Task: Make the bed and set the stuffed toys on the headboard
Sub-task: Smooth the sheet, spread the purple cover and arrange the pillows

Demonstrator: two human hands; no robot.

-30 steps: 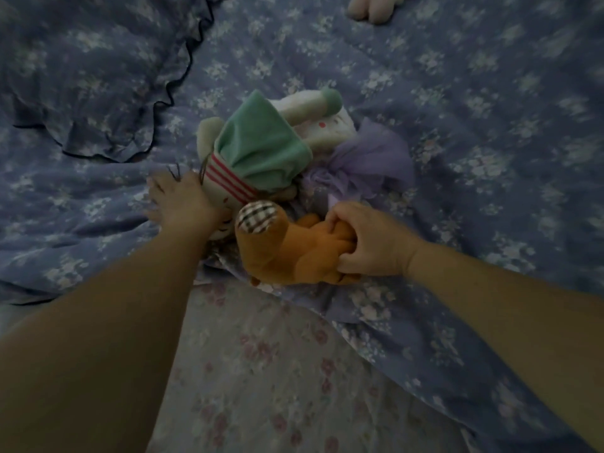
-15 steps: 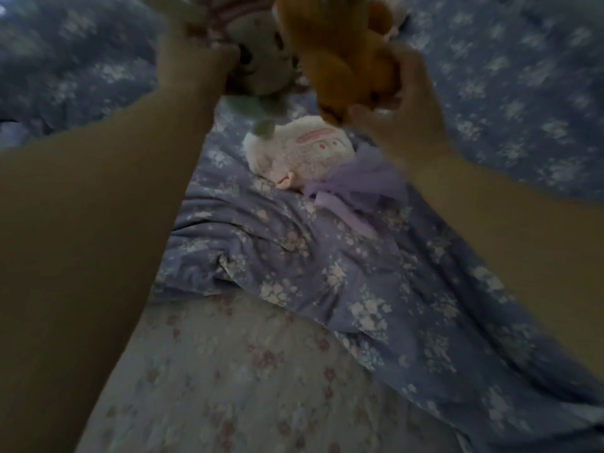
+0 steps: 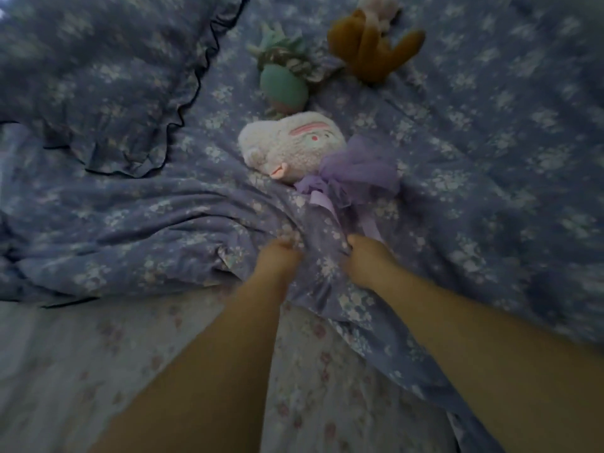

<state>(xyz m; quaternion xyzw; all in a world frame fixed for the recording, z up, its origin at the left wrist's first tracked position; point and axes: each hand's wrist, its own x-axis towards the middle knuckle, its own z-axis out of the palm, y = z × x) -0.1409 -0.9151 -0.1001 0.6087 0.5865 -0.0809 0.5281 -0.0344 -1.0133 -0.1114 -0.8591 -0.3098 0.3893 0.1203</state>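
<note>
Left hand: its grip looks bunched on a fold of the blue floral duvet near the duvet's turned-back edge; the fingertips are blurred, so I read this as a pinch of cloth, not a sure sight.
Right hand: just beside the left, fingers curled into the same ridge of duvet, clamped on the cloth.
White bunny toy: lies on the duvet just beyond both hands, its purple tulle bow and ribbon trailing toward the right hand.
Green toy: farther up the bed, lying on the duvet.
Orange toy: near the far edge of the view, beside a pale toy that is mostly cut off.
Pillow: ruffled, at the far left of the bed, on top of the duvet.
Sheet: pink-flowered, bare at the near edge of the bed.
Risk, toys: all of them rest on the cloth being gripped; a pull or shake would likely drag or tumble them, perhaps off the bed.
Risk, ribbon: it lies close to the right hand and could be caught in the grip with the fold.
Risk, pillow: its weight may hold the left side down, so the duvet spreads skewed.
Progress: toys not yet on the headboard, which is out of view.
</note>
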